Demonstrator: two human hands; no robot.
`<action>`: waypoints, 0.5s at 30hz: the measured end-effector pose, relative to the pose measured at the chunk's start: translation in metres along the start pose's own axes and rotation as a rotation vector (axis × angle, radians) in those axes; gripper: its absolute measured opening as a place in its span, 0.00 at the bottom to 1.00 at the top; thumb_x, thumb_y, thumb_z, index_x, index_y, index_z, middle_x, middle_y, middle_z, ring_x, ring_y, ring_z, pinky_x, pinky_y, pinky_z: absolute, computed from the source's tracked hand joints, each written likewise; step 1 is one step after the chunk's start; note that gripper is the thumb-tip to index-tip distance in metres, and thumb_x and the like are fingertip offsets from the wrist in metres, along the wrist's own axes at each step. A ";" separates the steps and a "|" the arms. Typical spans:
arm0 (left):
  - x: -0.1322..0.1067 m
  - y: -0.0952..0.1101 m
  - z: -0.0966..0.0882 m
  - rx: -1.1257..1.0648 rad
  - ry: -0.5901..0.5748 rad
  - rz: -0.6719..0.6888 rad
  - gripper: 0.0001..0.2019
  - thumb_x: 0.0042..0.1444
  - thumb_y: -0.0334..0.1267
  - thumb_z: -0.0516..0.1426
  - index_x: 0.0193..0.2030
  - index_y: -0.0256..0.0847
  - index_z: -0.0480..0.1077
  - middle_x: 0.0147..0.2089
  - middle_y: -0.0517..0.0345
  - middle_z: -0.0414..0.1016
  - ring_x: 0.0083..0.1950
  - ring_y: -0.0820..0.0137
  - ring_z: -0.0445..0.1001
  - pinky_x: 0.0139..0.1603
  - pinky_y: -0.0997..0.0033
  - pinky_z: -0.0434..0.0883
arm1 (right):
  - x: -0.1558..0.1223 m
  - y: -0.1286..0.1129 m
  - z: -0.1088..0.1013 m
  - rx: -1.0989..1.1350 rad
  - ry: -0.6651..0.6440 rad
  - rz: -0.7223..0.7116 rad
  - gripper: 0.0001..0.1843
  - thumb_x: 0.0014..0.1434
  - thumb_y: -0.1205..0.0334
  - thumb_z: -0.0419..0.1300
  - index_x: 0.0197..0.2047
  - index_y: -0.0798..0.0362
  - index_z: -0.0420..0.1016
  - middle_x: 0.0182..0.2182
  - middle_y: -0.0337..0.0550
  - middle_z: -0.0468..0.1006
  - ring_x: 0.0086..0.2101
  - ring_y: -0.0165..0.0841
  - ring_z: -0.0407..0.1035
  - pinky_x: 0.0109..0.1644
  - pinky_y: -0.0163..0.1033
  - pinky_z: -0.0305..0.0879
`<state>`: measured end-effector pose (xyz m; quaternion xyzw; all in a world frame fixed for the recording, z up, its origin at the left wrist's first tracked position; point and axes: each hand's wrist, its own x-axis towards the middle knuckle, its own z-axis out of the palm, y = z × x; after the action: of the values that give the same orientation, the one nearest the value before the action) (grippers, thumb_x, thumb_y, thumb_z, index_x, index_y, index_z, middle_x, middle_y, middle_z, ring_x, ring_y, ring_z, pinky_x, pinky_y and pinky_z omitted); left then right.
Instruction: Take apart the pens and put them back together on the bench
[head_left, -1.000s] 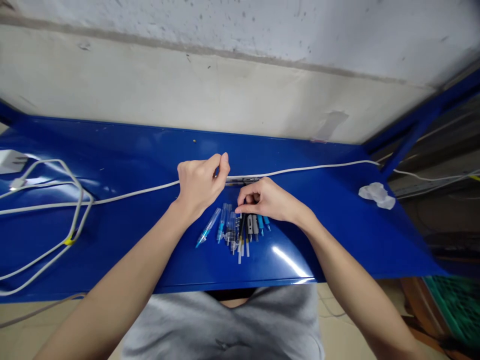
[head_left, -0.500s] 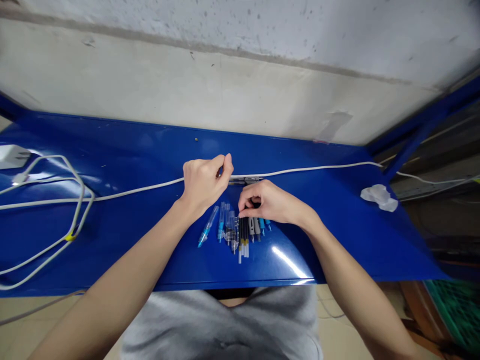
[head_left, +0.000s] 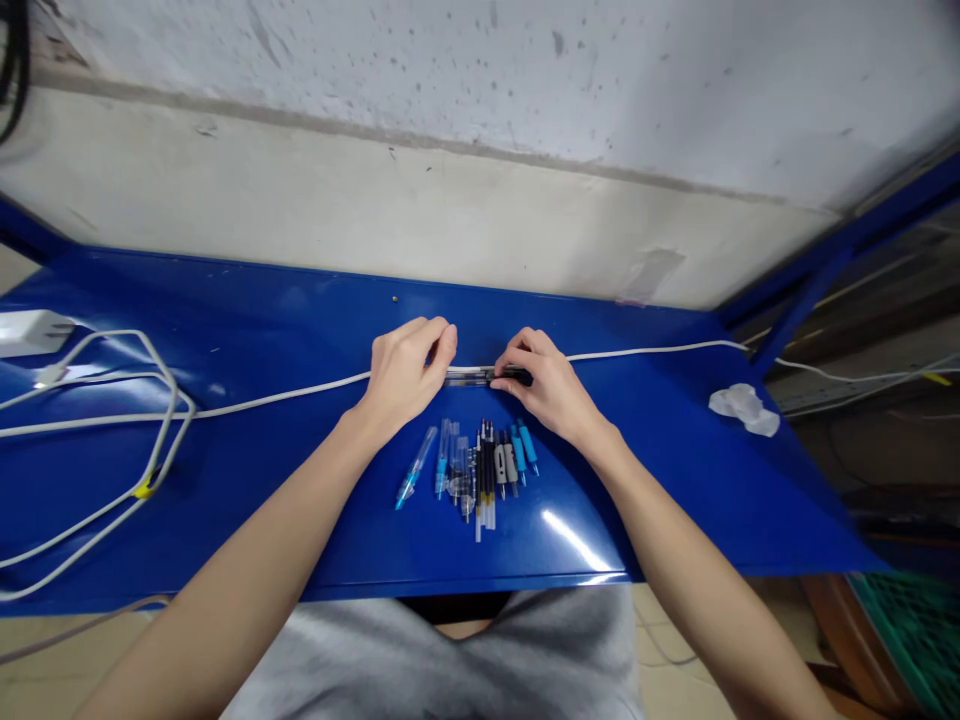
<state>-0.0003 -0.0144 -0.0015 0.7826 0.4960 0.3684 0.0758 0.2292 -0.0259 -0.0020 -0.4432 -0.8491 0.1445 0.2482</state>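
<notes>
My right hand (head_left: 546, 388) pinches the dark end of a clear-barrelled pen (head_left: 469, 379) lying along the white cable. At the pen's other end, my left hand (head_left: 405, 375) is closed, its fingers curled together; whatever is in it is hidden. Nearer my body lies a row of pen parts. It holds clear pen barrels (head_left: 442, 460) with blue or dark ends, and several ink refills (head_left: 484, 490) with black and yellowish sections. On the row's right are grey pen grips (head_left: 505, 464) and blue pen grips (head_left: 527, 445).
The white cable (head_left: 277, 393) crosses the blue table (head_left: 247, 500) and loops at the left beside a white plug adapter (head_left: 34, 332). Crumpled white paper or plastic (head_left: 744, 409) lies at the right. A pale wall (head_left: 450, 225) rises behind the table.
My right hand has moved up from the row of parts to the pen by the cable and taken hold of it. My left hand stays closed in nearly the same place. The view has shifted slightly.
</notes>
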 end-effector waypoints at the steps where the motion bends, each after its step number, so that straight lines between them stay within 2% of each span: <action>1: 0.000 -0.001 0.000 -0.020 -0.003 0.004 0.19 0.74 0.42 0.46 0.36 0.41 0.73 0.32 0.57 0.73 0.34 0.69 0.70 0.39 0.67 0.63 | 0.000 0.000 0.000 -0.012 -0.015 -0.014 0.04 0.65 0.62 0.68 0.41 0.51 0.77 0.44 0.45 0.74 0.45 0.39 0.66 0.49 0.44 0.62; 5: 0.002 -0.001 0.001 -0.100 -0.020 0.086 0.15 0.73 0.38 0.46 0.40 0.41 0.72 0.38 0.55 0.76 0.40 0.67 0.71 0.45 0.65 0.66 | 0.000 -0.002 0.001 -0.073 -0.040 -0.031 0.03 0.66 0.65 0.67 0.42 0.51 0.77 0.43 0.45 0.75 0.44 0.40 0.64 0.48 0.44 0.59; 8: 0.003 0.000 0.004 -0.041 -0.057 0.196 0.13 0.72 0.37 0.50 0.38 0.41 0.72 0.41 0.53 0.76 0.45 0.64 0.71 0.48 0.61 0.66 | 0.000 -0.002 0.001 -0.092 -0.007 -0.057 0.01 0.68 0.65 0.63 0.42 0.51 0.77 0.45 0.47 0.75 0.45 0.41 0.64 0.48 0.45 0.58; 12: 0.003 0.000 0.007 0.045 -0.112 0.296 0.07 0.68 0.40 0.57 0.43 0.42 0.75 0.46 0.52 0.77 0.49 0.60 0.71 0.48 0.59 0.64 | 0.000 -0.002 0.002 0.027 0.127 0.012 0.04 0.71 0.64 0.59 0.42 0.51 0.75 0.41 0.45 0.79 0.43 0.40 0.68 0.49 0.45 0.59; 15: 0.003 -0.003 0.008 0.034 -0.110 0.298 0.10 0.69 0.44 0.58 0.47 0.42 0.77 0.47 0.51 0.78 0.49 0.60 0.71 0.49 0.58 0.64 | 0.000 -0.004 0.004 0.169 0.228 0.109 0.08 0.74 0.60 0.55 0.43 0.51 0.74 0.35 0.43 0.79 0.37 0.37 0.70 0.46 0.42 0.61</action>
<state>0.0040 -0.0085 -0.0071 0.8677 0.3757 0.3237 0.0341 0.2241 -0.0282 -0.0031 -0.4796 -0.7751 0.1775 0.3712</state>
